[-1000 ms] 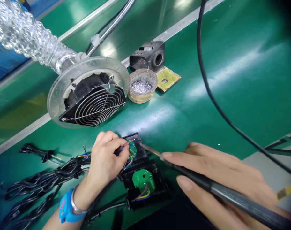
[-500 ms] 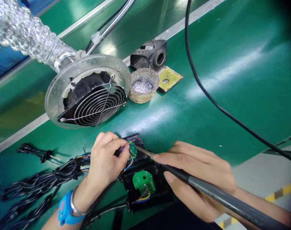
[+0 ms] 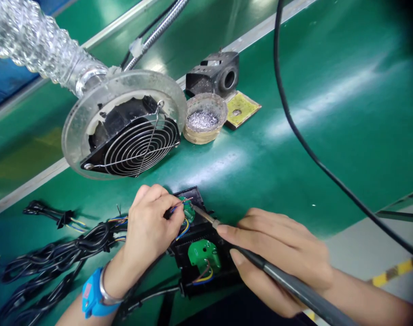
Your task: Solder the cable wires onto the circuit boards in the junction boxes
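Note:
My left hand (image 3: 155, 219) pinches a thin wire (image 3: 181, 204) over a small green circuit board (image 3: 189, 213) in a black plastic housing (image 3: 192, 194). Between the fingers and thumb of my right hand (image 3: 281, 253) is a soldering iron (image 3: 261, 262). Its tip is at the board, close to the end of the wire; whether they touch I cannot tell. Nearer to me, a second green board (image 3: 204, 253) sits in another black housing (image 3: 223, 276), with brown, yellow and blue wires on it. A blue strap (image 3: 97, 294) and a metal band circle my left wrist.
Bundled black cables (image 3: 67, 249) lie at the left. A fume extractor fan (image 3: 138, 145) on a foil duct (image 3: 46, 50) hangs beyond my hands. Behind stand a bowl of solder bits (image 3: 204, 129), an iron holder (image 3: 213, 74) and a yellow sponge (image 3: 241, 108). The iron's black cord (image 3: 304, 145) crosses the right.
The view has shifted slightly. Both hands stay nearly in place, the wire still pinched and the iron's tip still at the far board.

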Motion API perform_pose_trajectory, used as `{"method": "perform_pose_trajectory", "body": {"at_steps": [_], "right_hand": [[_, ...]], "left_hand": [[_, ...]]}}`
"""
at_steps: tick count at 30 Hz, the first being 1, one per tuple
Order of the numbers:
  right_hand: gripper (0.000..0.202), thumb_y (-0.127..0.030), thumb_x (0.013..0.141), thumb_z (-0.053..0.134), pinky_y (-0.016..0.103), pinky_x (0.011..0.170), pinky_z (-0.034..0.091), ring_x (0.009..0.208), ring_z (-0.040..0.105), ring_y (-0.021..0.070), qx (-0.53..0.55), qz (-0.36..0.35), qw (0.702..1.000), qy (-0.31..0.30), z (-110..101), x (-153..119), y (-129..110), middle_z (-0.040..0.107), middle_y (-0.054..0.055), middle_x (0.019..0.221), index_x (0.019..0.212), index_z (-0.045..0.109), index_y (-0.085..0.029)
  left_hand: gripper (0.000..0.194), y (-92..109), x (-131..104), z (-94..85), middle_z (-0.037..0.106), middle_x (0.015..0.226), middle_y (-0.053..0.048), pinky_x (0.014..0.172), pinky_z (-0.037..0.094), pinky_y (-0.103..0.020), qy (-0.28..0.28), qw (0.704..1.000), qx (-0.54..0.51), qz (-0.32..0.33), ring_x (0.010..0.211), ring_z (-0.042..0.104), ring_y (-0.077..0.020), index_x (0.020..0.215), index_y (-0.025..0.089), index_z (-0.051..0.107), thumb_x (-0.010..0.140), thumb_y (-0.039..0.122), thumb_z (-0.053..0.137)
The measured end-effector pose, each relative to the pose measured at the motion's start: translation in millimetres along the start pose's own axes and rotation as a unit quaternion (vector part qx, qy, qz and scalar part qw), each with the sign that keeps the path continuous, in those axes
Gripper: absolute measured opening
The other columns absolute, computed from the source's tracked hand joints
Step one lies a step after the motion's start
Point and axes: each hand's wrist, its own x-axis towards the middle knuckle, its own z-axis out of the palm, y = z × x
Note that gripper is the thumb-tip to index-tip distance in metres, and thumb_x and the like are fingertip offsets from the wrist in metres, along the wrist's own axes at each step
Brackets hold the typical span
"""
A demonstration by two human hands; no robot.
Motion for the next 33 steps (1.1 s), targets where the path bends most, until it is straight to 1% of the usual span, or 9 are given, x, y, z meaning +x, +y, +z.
{"method": "perform_pose_trajectory", "body": {"at_steps": [8, 10, 13, 15, 19, 23, 27, 30, 33], "right_hand": [[0.031, -0.007, 0.079, 0.055, 0.032, 0.055, 0.053, 0.065, 0.06, 0.0164, -0.011, 0.054, 0.998, 0.024, -15, -5, -6, 0.063, 0.005, 0.079, 0.107, 0.064, -0.018], [0.032, -0.007, 0.079, 0.055, 0.032, 0.054, 0.053, 0.065, 0.06, 0.0163, -0.008, 0.053, 0.998, 0.042, -14, -3, -5, 0.063, 0.005, 0.081, 0.108, 0.064, -0.018], [0.036, -0.004, 0.078, 0.056, 0.03, 0.05, 0.051, 0.062, 0.058, 0.0155, 0.015, 0.035, 0.995, 0.096, -6, 1, -1, 0.063, 0.006, 0.08, 0.11, 0.065, -0.017], [0.038, -0.004, 0.078, 0.056, 0.03, 0.051, 0.051, 0.063, 0.059, 0.016, 0.021, 0.031, 0.994, 0.107, -2, 3, 1, 0.065, 0.006, 0.082, 0.112, 0.064, -0.017], [0.038, -0.006, 0.079, 0.055, 0.031, 0.053, 0.054, 0.064, 0.062, 0.0167, 0.017, 0.06, 0.995, 0.083, -5, 5, -2, 0.069, 0.006, 0.085, 0.114, 0.063, -0.02], [0.034, -0.007, 0.08, 0.054, 0.028, 0.053, 0.053, 0.063, 0.061, 0.0145, 0.027, 0.082, 0.995, 0.058, -13, 5, -7, 0.067, 0.004, 0.081, 0.11, 0.062, -0.019], [0.03, -0.008, 0.079, 0.053, 0.028, 0.051, 0.051, 0.06, 0.059, 0.0143, 0.03, 0.077, 0.996, 0.038, -15, 2, -11, 0.066, 0.005, 0.077, 0.107, 0.062, -0.017], [0.029, -0.008, 0.079, 0.052, 0.029, 0.049, 0.05, 0.057, 0.059, 0.0149, 0.012, 0.077, 0.996, 0.034, -14, 0, -13, 0.065, 0.004, 0.073, 0.104, 0.062, -0.017], [0.028, -0.009, 0.079, 0.052, 0.03, 0.05, 0.05, 0.056, 0.058, 0.0148, 0.012, 0.08, 0.996, 0.034, -11, -1, -14, 0.066, 0.004, 0.075, 0.104, 0.062, -0.018]], "left_hand": [[0.013, 0, 1, -1.4, 0.061, 0.072, 0.0, 0.068, 0.042, -0.031, -0.002, 1.0, 0.004, 0.009, 0.069, 0.05, -0.0149, 0.073, 0.02, 0.069, 0.084, 0.019, 0.064], [0.013, 0, 0, -1.2, 0.061, 0.071, 0.0, 0.068, 0.042, -0.031, -0.004, 1.0, 0.005, 0.007, 0.069, 0.05, -0.015, 0.072, 0.02, 0.069, 0.084, 0.019, 0.063], [0.014, -1, 0, -1.6, 0.06, 0.071, -0.001, 0.068, 0.041, -0.031, -0.003, 1.0, 0.005, 0.007, 0.069, 0.049, -0.0154, 0.073, 0.02, 0.069, 0.085, 0.019, 0.063], [0.011, 0, -1, -3.2, 0.061, 0.073, -0.001, 0.069, 0.042, -0.032, -0.001, 1.0, -0.002, 0.014, 0.071, 0.05, -0.0159, 0.078, 0.02, 0.07, 0.085, 0.019, 0.061], [0.013, -2, -2, -8.8, 0.065, 0.083, -0.003, 0.074, 0.043, -0.035, -0.015, 0.999, -0.034, 0.04, 0.079, 0.055, -0.0179, 0.098, 0.019, 0.067, 0.087, 0.019, 0.06], [0.013, -5, -2, -12.8, 0.067, 0.089, -0.002, 0.075, 0.042, -0.036, -0.044, 0.995, -0.013, 0.085, 0.082, 0.055, -0.0182, 0.095, 0.023, 0.068, 0.09, 0.016, 0.058], [0.013, -6, -1, -12.9, 0.067, 0.089, -0.002, 0.072, 0.041, -0.036, -0.073, 0.99, 0.051, 0.113, 0.08, 0.054, -0.0189, 0.095, 0.023, 0.069, 0.092, 0.018, 0.057], [0.014, -4, -1, -11.4, 0.067, 0.089, -0.003, 0.072, 0.042, -0.035, -0.071, 0.988, 0.076, 0.114, 0.078, 0.055, -0.0183, 0.095, 0.022, 0.069, 0.093, 0.02, 0.055], [0.013, -3, -2, -9.9, 0.067, 0.089, -0.003, 0.073, 0.045, -0.034, -0.062, 0.99, 0.059, 0.109, 0.079, 0.056, -0.018, 0.095, 0.02, 0.068, 0.092, 0.019, 0.056]]}}
